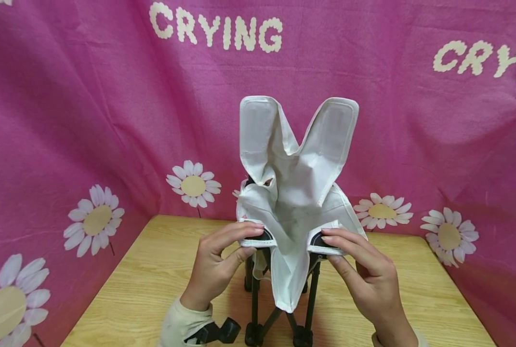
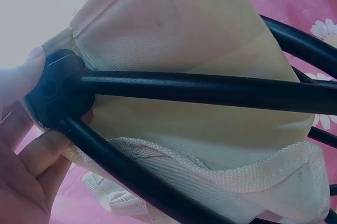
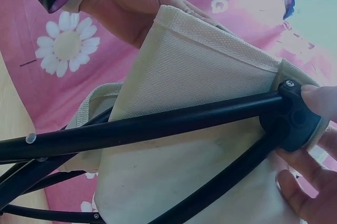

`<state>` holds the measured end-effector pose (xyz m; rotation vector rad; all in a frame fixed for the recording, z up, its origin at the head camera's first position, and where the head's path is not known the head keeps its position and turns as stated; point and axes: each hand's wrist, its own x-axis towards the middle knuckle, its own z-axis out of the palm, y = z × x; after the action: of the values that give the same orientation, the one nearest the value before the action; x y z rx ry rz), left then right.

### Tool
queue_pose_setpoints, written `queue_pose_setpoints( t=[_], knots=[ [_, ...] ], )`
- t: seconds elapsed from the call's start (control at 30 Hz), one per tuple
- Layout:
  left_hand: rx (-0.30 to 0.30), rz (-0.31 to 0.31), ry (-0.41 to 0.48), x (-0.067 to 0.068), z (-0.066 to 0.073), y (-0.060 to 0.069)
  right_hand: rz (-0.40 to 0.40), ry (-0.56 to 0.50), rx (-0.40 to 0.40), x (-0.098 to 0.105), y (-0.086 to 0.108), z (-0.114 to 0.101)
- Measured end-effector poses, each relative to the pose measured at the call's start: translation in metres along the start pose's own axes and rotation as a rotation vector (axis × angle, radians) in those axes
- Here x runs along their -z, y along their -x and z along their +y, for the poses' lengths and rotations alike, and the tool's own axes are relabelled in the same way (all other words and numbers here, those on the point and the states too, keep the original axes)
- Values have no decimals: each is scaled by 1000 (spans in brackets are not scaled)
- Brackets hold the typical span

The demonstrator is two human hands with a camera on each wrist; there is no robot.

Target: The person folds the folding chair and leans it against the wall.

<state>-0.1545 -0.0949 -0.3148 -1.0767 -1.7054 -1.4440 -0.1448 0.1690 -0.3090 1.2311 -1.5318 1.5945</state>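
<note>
A folding stool with a white fabric seat and crossed black tube legs stands on the table before me. My left hand pinches the seat's near left corner, fingers on top and thumb below. In the left wrist view, its fingers lie around a black corner joint where two tubes meet. The near right corner is held likewise by my right hand, its thumb touching another black joint in the right wrist view. Two fabric flaps rise at the back; a pointed flap hangs between my hands.
The stool's black feet rest on a light wooden table. Pink cloth with daisies and lettering hangs behind and at both sides. A black wrist camera sits on the left sleeve, close to the near left leg.
</note>
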Motion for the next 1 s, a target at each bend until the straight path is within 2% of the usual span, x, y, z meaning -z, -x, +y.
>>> queue_pose_setpoints(
  t=[1.0],
  knots=[
    [19, 2, 19, -4, 0, -2, -9, 0, 8, -1, -3, -2]
  ],
)
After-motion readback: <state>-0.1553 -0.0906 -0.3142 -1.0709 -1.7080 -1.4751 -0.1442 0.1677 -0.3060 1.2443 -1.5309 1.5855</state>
